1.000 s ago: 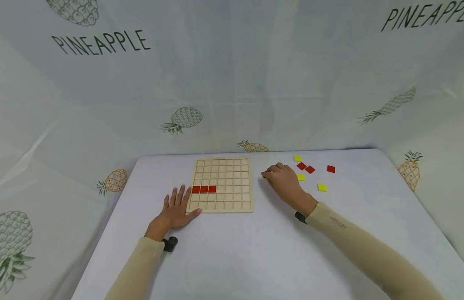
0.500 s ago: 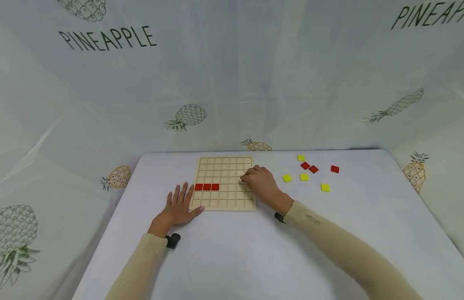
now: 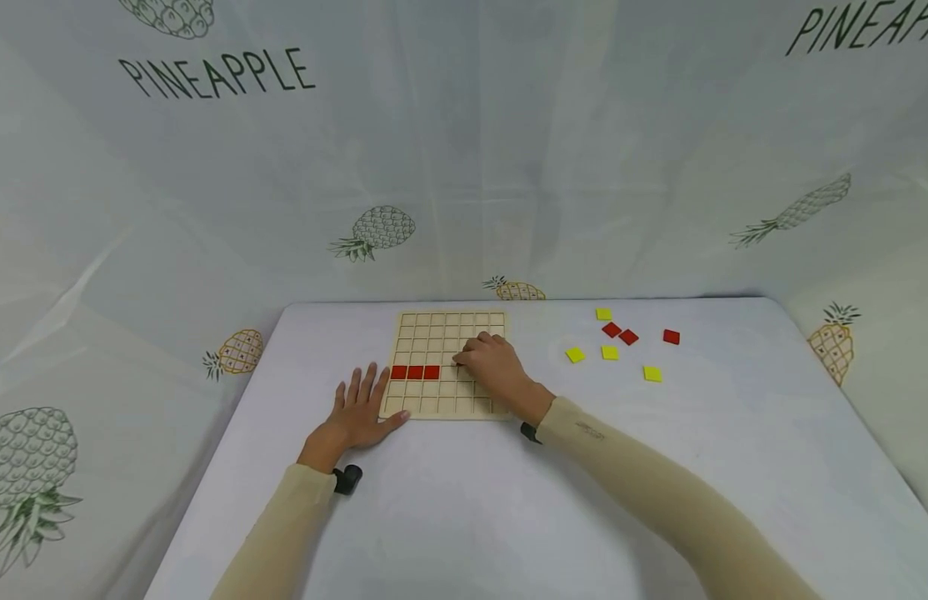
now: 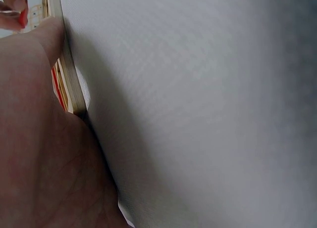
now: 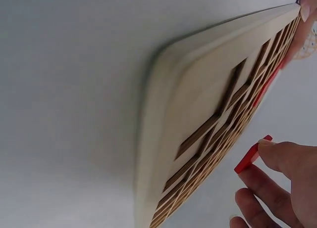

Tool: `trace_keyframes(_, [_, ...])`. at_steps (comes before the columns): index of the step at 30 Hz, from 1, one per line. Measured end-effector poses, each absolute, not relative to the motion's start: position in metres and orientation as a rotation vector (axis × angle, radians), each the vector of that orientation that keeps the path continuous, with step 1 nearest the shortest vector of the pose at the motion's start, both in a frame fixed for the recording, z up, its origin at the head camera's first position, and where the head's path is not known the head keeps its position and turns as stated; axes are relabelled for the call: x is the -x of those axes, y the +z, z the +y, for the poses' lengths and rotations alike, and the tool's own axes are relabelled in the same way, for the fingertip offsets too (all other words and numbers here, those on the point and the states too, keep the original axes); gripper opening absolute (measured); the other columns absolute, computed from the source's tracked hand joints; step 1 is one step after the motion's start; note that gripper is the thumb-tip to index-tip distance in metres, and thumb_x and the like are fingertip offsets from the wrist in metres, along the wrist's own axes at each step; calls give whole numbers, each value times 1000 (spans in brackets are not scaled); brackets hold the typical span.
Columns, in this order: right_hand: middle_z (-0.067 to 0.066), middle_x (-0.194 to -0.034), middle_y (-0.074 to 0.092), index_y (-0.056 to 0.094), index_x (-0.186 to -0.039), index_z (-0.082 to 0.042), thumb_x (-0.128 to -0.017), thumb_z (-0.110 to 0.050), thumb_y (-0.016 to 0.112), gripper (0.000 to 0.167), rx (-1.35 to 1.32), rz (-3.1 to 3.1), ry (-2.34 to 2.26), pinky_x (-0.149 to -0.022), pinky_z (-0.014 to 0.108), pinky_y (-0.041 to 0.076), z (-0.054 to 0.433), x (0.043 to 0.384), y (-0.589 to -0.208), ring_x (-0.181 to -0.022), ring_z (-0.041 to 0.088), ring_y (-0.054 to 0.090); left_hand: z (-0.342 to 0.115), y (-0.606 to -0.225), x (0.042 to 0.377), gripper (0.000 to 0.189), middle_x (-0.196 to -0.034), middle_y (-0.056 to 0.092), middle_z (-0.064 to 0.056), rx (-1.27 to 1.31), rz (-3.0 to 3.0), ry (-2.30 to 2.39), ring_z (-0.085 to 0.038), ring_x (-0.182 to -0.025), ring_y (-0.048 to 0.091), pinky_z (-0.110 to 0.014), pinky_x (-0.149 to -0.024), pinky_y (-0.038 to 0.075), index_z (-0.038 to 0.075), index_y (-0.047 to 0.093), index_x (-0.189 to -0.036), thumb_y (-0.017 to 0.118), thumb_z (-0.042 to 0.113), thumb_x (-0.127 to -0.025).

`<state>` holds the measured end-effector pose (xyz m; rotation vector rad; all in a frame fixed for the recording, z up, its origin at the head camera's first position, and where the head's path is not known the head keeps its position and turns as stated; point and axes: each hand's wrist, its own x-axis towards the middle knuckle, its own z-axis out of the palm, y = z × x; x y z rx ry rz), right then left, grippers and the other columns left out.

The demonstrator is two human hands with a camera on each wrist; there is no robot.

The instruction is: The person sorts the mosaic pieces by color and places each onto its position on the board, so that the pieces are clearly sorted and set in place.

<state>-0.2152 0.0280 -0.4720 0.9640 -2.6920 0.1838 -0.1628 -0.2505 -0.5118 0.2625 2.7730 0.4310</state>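
A pale wooden grid board [image 3: 449,408] lies flat on the table, with three red square tiles [image 3: 415,372] set side by side in one row from its left edge. My left hand [image 3: 354,421] rests spread at the board's lower left corner, its fingers straight and the thumb along the front edge. Over the middle of the board is my right hand [image 3: 496,367]. Between thumb and fingertip it pinches a red square tile [image 5: 253,154], held above the grid in the right wrist view. That same held tile [image 4: 23,14] shows small in the left wrist view.
On the white table [image 3: 449,517], right of the board, lie several loose yellow tiles [image 3: 610,353] and red tiles [image 3: 628,337]. A white cloth printed with pineapples [image 3: 384,227] hangs behind the table and at its sides.
My right hand has moved left from beside the board to over its middle, carrying the red tile. A yellow tile it had covered now shows. The left hand stays in place.
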Motion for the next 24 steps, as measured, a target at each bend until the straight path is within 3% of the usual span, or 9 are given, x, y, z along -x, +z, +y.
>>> trace_keyframes(7, [-1, -105, 78, 85, -109, -21, -97, -19, 77, 15, -974, -2749, 185, -91, 38, 57, 13, 215, -471, -98, 21, 67, -250, -514, 164, 97, -175, -5, -27, -269, 2784, 428, -51, -160, -11, -69, -125, -7, 0, 7, -169, 54, 56, -104])
trace_keyframes(14, [-1, -107, 78, 84, -111, -22, -98, -11, 76, 19, -999, -2815, 128, -98, 41, 57, 3, 216, -473, -103, 21, 68, -251, -514, 164, 97, -175, -6, -27, -271, 2779, 416, -51, -160, -11, -69, -125, -8, 0, 7, -169, 53, 57, -104])
trace_keyframes(24, [0, -107, 78, 84, -110, -19, -99, -17, 76, 14, -1009, -2856, 127, -96, 40, 57, 0, 217, -474, -102, 22, 68, -252, -513, 166, 100, -176, -10, -24, -257, 2742, 386, -48, -161, -14, -66, -126, -9, 4, 2, -170, 47, 65, -104])
